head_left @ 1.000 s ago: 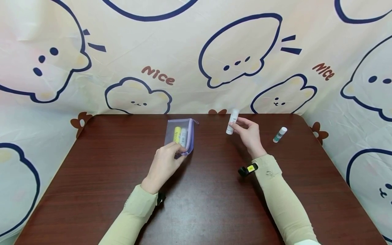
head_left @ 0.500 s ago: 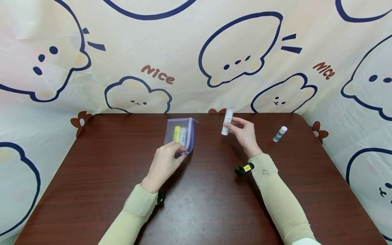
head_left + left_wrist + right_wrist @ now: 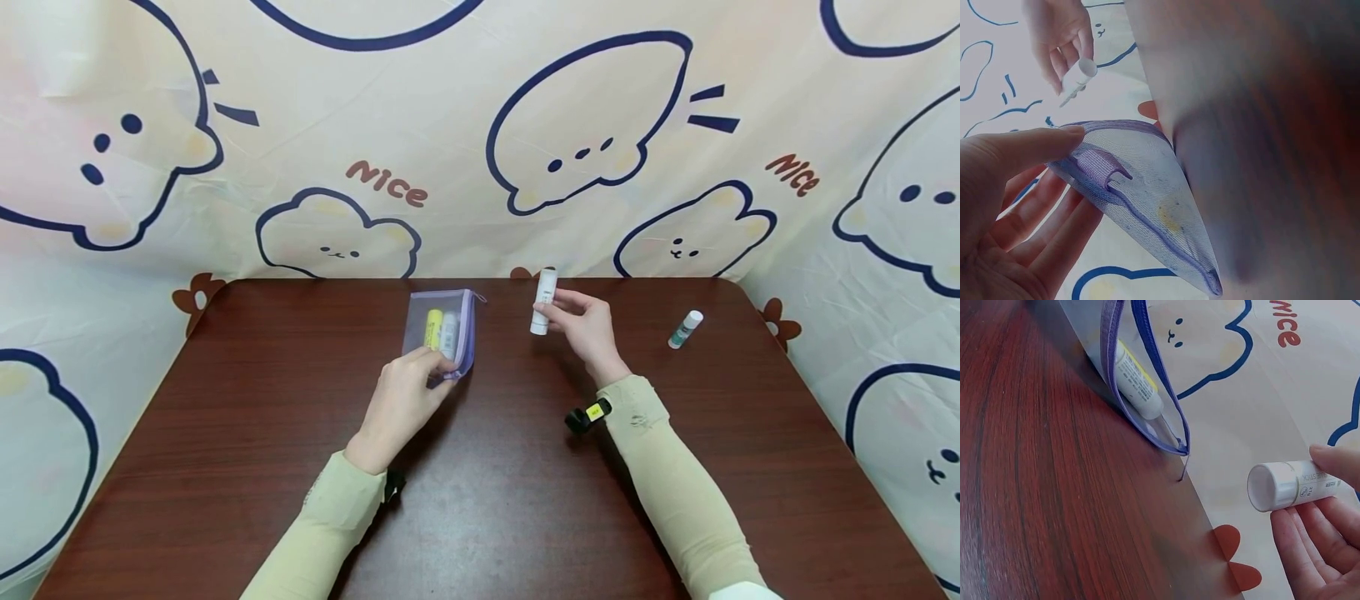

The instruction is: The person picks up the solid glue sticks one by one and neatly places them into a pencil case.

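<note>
A purple mesh zip pouch (image 3: 438,325) lies left of the table's middle, and my left hand (image 3: 408,396) pinches its near end between thumb and fingers. In the right wrist view the pouch mouth gapes, its zipper edges (image 3: 1110,350) apart. Inside, a yellow stick (image 3: 433,327) lies beside a white glue stick (image 3: 1138,384). To the right of the pouch my right hand (image 3: 588,329) holds another white glue stick (image 3: 543,302) between thumb and fingertips, nearly upright in the head view. Its label reads "STICK" and "21g" in the right wrist view.
A white and green glue stick (image 3: 686,330) is on the table at the right. The dark wooden table (image 3: 480,500) meets a cartoon-printed cloth (image 3: 465,125) along its back and sides. A black wrist camera (image 3: 587,414) sits at my right cuff.
My right hand has moved left with the white glue stick, closer to the pouch, and the stick has become a little more upright. My left hand and the pouch have stayed in place.
</note>
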A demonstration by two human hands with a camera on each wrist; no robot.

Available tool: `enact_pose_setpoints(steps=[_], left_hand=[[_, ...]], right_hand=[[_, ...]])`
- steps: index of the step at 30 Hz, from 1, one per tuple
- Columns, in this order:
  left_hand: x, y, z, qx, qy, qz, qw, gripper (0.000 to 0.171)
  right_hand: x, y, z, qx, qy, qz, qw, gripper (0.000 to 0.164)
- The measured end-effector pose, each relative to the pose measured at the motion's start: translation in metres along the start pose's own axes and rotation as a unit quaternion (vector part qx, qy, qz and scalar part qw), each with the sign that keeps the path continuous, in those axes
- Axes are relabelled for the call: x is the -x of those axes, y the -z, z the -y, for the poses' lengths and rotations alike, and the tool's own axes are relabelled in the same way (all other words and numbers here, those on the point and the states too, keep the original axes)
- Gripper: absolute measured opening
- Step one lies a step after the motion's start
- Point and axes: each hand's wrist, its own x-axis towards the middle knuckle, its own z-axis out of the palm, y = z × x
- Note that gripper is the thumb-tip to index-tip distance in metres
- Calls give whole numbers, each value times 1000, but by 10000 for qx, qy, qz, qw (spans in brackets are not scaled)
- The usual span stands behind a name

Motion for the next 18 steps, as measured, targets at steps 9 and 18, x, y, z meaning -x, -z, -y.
enact_pose_setpoints(steps=[9,18], left_hand=[[0,-1,2,-64,-90,-53,9999,17],[0,1,1,-56,5,34,10000,16]], right_hand=[[0,-12,3,-55,-143,190,9997,51],[1,-25,3,-18,-304,362,9989,50]])
